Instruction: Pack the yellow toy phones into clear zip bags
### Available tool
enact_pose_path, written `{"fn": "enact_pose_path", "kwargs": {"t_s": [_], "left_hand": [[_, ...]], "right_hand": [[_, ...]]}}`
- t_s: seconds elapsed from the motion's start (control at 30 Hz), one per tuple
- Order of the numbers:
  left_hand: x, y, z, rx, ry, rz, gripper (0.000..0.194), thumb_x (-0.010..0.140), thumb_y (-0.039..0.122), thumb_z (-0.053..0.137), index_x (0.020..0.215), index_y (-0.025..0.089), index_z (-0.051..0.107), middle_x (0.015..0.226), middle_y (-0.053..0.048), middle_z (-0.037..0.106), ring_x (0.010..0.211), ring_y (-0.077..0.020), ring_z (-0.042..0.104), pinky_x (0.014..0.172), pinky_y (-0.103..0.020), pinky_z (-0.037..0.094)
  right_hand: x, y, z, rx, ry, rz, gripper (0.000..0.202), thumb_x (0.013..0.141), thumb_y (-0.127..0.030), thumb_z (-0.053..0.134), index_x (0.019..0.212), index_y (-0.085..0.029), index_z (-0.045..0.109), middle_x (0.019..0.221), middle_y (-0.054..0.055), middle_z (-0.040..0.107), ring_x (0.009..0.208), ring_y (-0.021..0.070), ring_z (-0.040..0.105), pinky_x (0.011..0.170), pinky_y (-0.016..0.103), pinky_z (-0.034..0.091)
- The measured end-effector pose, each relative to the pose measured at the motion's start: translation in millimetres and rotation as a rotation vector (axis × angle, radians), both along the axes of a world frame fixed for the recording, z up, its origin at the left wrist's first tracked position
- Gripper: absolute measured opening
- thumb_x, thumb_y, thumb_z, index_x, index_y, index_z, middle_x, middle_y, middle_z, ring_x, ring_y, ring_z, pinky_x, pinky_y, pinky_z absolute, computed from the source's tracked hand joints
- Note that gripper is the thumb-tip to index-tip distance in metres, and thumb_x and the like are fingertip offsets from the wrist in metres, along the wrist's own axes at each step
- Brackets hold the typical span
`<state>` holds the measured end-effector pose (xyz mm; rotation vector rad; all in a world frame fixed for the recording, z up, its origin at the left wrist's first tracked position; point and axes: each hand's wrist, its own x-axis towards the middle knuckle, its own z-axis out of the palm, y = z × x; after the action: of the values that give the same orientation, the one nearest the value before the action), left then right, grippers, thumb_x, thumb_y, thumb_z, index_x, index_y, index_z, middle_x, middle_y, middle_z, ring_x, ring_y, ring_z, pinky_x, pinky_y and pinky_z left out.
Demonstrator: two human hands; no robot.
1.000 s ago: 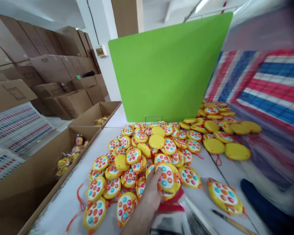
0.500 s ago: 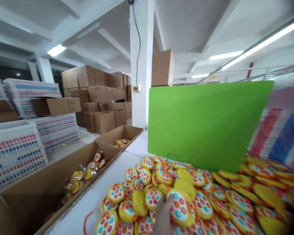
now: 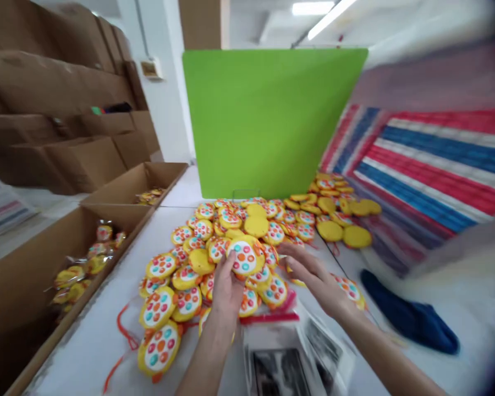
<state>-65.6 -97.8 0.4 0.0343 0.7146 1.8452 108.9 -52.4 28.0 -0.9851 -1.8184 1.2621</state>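
My left hand [image 3: 227,283] is closed on a round yellow toy [image 3: 246,256], its white face dotted with orange, blue and pink spots. It is held just above a pile of similar toys [image 3: 187,301] on the white table. To the right of that toy, my right hand [image 3: 309,272] has its fingers stretched out and apart, with nothing visible in them. Below both hands lie clear plastic bags [image 3: 272,335] with a pink top edge and dark print. Some toys have red cords [image 3: 126,330].
Cardboard boxes [image 3: 119,247] with wrapped toys stand along the table's left side. A green board [image 3: 268,121] rises at the back. Dark blue cloth [image 3: 412,313] lies at right, near striped sacking [image 3: 429,159]. Stacked cartons [image 3: 58,93] stand behind.
The view has swung right and down. My left hand has lifted the toy off the pile. My right hand, the plastic bags and the blue cloth have come into view.
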Motion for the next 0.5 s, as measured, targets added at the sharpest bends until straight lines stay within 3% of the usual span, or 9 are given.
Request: {"fn": "enact_pose_path", "kwargs": {"t_s": [0.07,0.13,0.23,0.37,0.5], "left_hand": [[6.7,-0.9,-1.3,-0.022,-0.017,-0.037,0.022,0.078,0.021,0.067,0.100,0.017,0.064,0.096,-0.005,0.071,0.089,-0.0180,0.067,0.079,-0.029,0.055],[15.0,-2.4,-2.6,-0.047,-0.009,-0.073,0.022,0.080,0.021,0.064,0.101,0.017,0.064,0.099,-0.005,0.071,0.092,-0.0177,0.066,0.081,-0.028,0.054],[25.8,-5.7,-5.5,-0.073,0.061,-0.123,0.027,0.076,0.022,0.068,0.102,0.018,0.064,0.100,-0.004,0.071,0.092,-0.0164,0.066,0.078,-0.024,0.054],[30.6,-10.8,-14.3,-0.059,0.234,-0.256,0.037,0.071,0.033,0.074,0.103,0.019,0.063,0.098,-0.003,0.070,0.087,-0.0175,0.067,0.073,-0.025,0.055],[33.7,-12.4,-28.7,-0.181,0.518,-0.363,0.052,0.062,0.031,0.081,0.108,0.019,0.060,0.088,-0.002,0.071,0.073,-0.0168,0.068,0.064,-0.023,0.055]], "right_hand": [[-12.6,-6.6,-14.7,-0.153,0.081,-0.041,0.058,0.082,-0.059,0.055,0.125,-0.021,0.052,0.121,0.013,0.059,0.103,0.0272,0.059,0.072,0.036,0.055],[-27.2,-8.6,-26.1,-0.197,0.144,-0.075,0.061,0.079,-0.058,0.058,0.126,-0.020,0.050,0.120,0.012,0.059,0.102,0.0266,0.060,0.069,0.034,0.055],[-38.5,-7.0,-37.2,-0.112,0.204,-0.128,0.057,0.078,-0.053,0.061,0.122,-0.018,0.052,0.112,0.009,0.063,0.098,0.0251,0.060,0.075,0.034,0.054],[-27.7,0.4,-40.5,0.056,0.081,-0.194,0.040,0.078,-0.045,0.063,0.107,-0.017,0.059,0.094,0.005,0.065,0.085,0.0211,0.061,0.074,0.032,0.051],[-6.7,-0.4,-39.2,0.071,-0.032,-0.054,0.031,0.081,-0.039,0.061,0.104,-0.018,0.061,0.087,0.002,0.065,0.077,0.0177,0.060,0.068,0.027,0.050]]}}
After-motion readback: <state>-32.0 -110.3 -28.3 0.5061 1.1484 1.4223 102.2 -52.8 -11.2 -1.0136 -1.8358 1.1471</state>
